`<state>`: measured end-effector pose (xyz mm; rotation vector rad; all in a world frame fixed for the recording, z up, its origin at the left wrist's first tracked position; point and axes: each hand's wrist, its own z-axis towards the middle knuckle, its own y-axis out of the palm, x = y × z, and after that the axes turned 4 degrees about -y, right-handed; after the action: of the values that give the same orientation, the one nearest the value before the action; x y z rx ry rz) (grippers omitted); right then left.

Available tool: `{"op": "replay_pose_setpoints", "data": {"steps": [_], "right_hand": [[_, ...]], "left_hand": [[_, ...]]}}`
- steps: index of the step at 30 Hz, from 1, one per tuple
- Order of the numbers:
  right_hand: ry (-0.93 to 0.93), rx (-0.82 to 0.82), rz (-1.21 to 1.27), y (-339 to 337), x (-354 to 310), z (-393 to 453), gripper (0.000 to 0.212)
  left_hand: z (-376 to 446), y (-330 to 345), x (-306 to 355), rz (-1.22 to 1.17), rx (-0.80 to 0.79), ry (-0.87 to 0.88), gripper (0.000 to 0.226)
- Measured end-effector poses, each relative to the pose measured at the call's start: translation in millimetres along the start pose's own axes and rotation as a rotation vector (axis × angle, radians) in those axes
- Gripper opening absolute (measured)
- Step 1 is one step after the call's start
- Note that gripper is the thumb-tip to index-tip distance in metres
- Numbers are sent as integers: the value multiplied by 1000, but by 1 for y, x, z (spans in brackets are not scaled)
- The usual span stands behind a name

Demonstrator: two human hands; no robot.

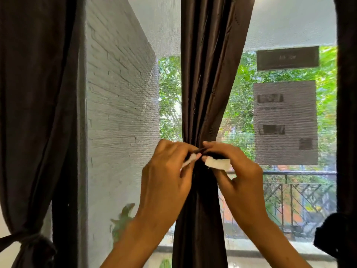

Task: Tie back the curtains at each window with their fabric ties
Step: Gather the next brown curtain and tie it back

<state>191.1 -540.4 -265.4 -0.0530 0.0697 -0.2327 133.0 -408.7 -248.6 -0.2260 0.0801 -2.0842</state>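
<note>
The middle curtain (pixel 201 93) is gathered in front of the window screen (pixel 135 45). The left hand (pixel 166 171) pinches one white end of the fabric tie (pixel 217 163), the right hand (pixel 237 171) pinches the other end, both just at the bunch. The ends are not yet joined, I think. The left curtain (pixel 34 113) already hangs tied low.
</note>
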Motion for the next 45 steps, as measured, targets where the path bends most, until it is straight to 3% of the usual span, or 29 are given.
{"op": "replay_pose_setpoints", "data": {"steps": [4,7,10,14,19,22,26,29,35,38,41,45], "right_hand": [[45,39,-37,-2,0,5,9],[125,180,82,0,-2,8,18],[153,268,26,1,-3,7,26],[82,130,-63,3,-3,-2,12],[-32,-96,-274,3,4,-13,40],[-93,-106,-465,5,13,-15,36],[-100,-49,-536,7,21,-13,33],[-90,-50,-577,8,18,-10,20],[-44,-333,-485,2,16,-1,20],[-42,-350,-360,-2,17,0,23],[26,-395,-169,-6,15,-1,40],[-3,-465,-172,-9,12,0,46]], "left_hand": [[-1,3,5,93,23,61,20],[0,6,6,135,25,65,27],[0,10,8,156,34,81,26],[1,16,5,131,12,-7,24],[0,14,-2,79,-17,-58,23],[-1,13,0,143,1,56,14],[3,13,-6,224,-2,281,21],[5,13,-16,285,-26,297,20],[8,13,-29,232,-85,157,15],[8,15,-33,186,-69,124,14],[9,17,-37,151,-71,86,17],[11,19,-41,144,-92,48,22]]}}
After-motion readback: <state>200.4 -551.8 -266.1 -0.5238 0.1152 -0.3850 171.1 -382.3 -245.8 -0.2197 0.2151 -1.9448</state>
